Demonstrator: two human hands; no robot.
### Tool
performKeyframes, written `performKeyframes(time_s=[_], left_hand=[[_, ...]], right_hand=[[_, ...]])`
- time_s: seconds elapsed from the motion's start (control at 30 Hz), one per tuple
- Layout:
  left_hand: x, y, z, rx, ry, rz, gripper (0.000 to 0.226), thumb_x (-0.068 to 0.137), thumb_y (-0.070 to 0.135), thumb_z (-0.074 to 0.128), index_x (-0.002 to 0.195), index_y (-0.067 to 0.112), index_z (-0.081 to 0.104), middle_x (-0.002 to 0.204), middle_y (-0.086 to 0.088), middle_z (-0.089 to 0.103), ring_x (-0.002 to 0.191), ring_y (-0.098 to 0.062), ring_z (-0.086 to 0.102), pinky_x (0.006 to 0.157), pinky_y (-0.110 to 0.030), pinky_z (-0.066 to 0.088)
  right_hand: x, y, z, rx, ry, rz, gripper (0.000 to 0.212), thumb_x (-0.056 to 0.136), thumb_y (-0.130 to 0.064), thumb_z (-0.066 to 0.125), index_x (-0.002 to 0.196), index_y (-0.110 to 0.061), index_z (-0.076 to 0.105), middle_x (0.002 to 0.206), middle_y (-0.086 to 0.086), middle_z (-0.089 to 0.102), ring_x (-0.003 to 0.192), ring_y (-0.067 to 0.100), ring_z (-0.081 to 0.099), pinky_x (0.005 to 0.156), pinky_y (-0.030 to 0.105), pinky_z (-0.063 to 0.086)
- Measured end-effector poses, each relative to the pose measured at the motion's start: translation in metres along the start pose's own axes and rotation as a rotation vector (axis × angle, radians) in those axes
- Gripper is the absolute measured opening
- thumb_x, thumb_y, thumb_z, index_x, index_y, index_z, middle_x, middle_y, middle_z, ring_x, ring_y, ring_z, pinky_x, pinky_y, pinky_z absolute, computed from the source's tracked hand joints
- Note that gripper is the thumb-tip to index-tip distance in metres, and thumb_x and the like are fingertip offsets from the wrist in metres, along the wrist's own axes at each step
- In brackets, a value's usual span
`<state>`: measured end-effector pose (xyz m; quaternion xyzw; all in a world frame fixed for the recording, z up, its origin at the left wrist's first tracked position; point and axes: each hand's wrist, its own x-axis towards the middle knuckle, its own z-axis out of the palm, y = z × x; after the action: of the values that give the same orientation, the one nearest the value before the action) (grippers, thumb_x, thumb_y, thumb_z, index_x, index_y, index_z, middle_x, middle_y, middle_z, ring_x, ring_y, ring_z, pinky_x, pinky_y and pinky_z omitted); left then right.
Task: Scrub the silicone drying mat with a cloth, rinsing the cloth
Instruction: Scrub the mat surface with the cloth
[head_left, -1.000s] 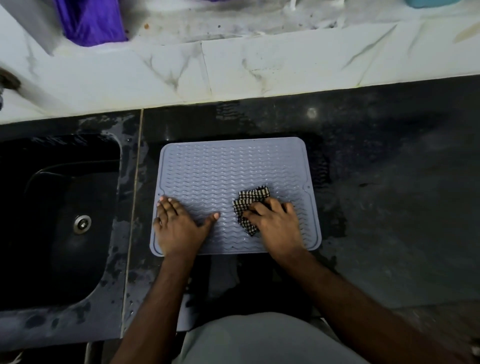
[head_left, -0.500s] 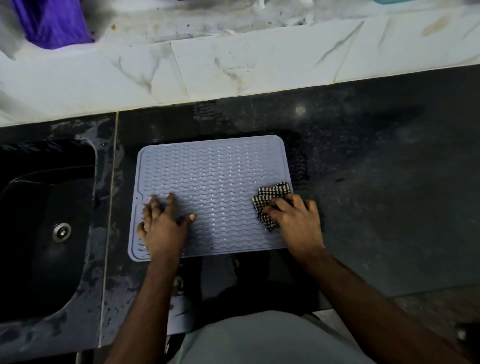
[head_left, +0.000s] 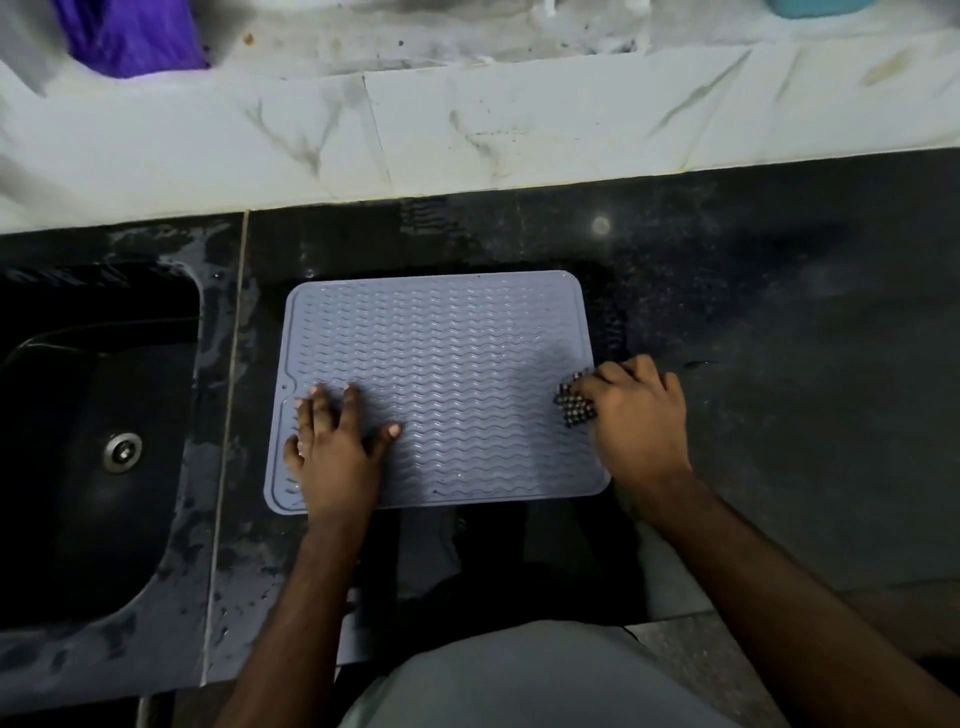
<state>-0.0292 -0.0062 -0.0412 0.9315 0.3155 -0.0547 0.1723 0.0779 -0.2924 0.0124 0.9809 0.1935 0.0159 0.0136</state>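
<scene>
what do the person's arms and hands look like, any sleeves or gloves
Both forearms are bare, no sleeves in view. The left hand and right hand wear no gloves. No watch or bracelet shows; whether a ring is on the left hand is too blurred to tell.

One head-worn camera looks steeply down — close over the dark speckled stone counter (head_left: 753, 322), facing its white marble-tiled back wall (head_left: 519, 130).

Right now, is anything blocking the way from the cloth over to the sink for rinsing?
Only the left hand, pressed flat on the mat, lies between the cloth and the sink; nothing else visible.
</scene>
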Motion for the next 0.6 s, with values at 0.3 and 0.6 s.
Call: performKeyframes(time_s=[0.3, 0.6], left_hand=[[-0.009, -0.066, -0.024, -0.096, 0.231, -0.016, 0.042, 0.094, 0.026, 0.065, 0.134, 0.013, 0.061, 0.134, -0.015, 0.057, 0.125, -0.037, 0.047, 0.095, -0.055, 0.038], [-0.008, -0.11, -0.039, -0.275, 0.153, -0.099, 0.025, 0.089, 0.009, 0.063, 0.113, 0.015, 0.067, 0.107, -0.012, 0.066, 0.102, -0.038, 0.059, 0.084, -0.048, 0.044]], right_hand=[[0.028, -0.137, -0.034, 0.442, -0.042, -0.201, 0.047, 0.074, -0.007, 0.055, 0.117, -0.019, 0.07, 0.105, 0.0, 0.068, 0.101, 0.031, 0.052, 0.086, 0.043, 0.049], [0.032, -0.271, -0.008, 0.361, -0.072, -0.499, 0.071, 0.081, -0.01, 0.058, 0.148, -0.023, 0.04, 0.122, 0.0, 0.057, 0.107, 0.027, 0.049, 0.085, 0.042, 0.05]])
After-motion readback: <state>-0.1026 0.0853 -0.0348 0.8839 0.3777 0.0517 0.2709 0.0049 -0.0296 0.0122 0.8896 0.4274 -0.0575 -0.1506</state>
